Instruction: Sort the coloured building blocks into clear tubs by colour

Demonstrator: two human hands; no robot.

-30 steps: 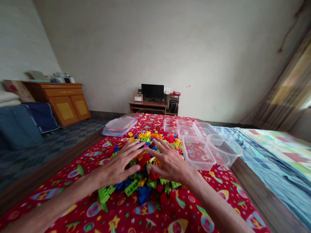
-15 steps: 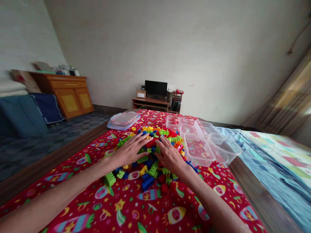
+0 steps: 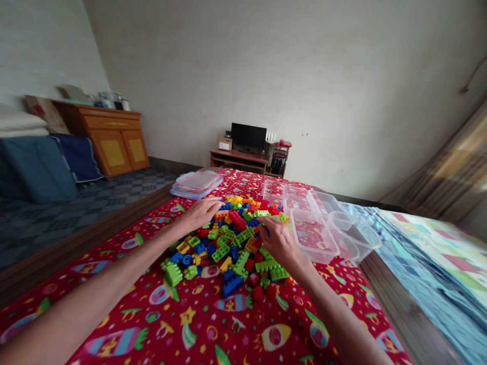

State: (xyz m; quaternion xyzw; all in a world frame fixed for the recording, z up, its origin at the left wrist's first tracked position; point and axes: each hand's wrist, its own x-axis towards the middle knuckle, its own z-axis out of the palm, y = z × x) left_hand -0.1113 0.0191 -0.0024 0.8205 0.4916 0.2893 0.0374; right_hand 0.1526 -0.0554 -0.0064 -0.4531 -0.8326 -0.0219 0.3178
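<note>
A spread pile of toy building bricks (image 3: 224, 238) in green, blue, red, yellow and orange lies on the red patterned cloth (image 3: 205, 319). My left hand (image 3: 203, 212) reaches over the pile's far left edge, palm down, fingers stretched forward and holding nothing that I can see. At the right side of the pile is my right hand (image 3: 280, 241), its fingers bent towards the left and the thumb apart from them. It touches or hovers just over bricks there; a blue brick shows close to its thumb. Parts of the pile are hidden behind both hands.
Clear plastic boxes (image 3: 315, 241) stand right of the pile, with a round clear tub (image 3: 355, 238) beside them. Stacked plastic lids (image 3: 196, 183) lie at the far left. Dark wooden edges (image 3: 395, 289) border the cloth. Beyond is a desk with a monitor (image 3: 249, 138).
My hands have moved apart, the left one outward to the far left of the pile, the right one slightly rightward. More bricks show between them, spread wider.
</note>
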